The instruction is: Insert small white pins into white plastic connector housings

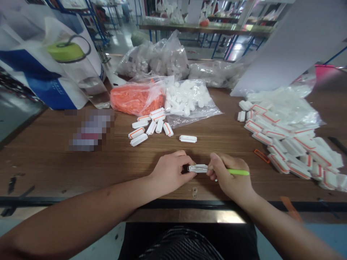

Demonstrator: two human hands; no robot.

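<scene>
Near the table's front edge, my left hand (172, 171) pinches the left end of a small white plastic housing (197, 168) with a row of tiny slots along it. My right hand (229, 175) is closed around a tool with a lime-green handle (238, 172); its thin tip meets the housing's right part, and the fingers hide much of it. Just beyond the hands, a single white housing (188, 138) lies on the wood. Farther back to the left is a loose group of white housings (139, 139), several with orange strips.
A bag of orange strips (135, 97) and a bag of white parts (187, 95) lie behind. On the right, a large pile of white housings (295, 144) spreads beside a loose orange ring (261, 156). A green-lidded bottle (78, 68) stands at left.
</scene>
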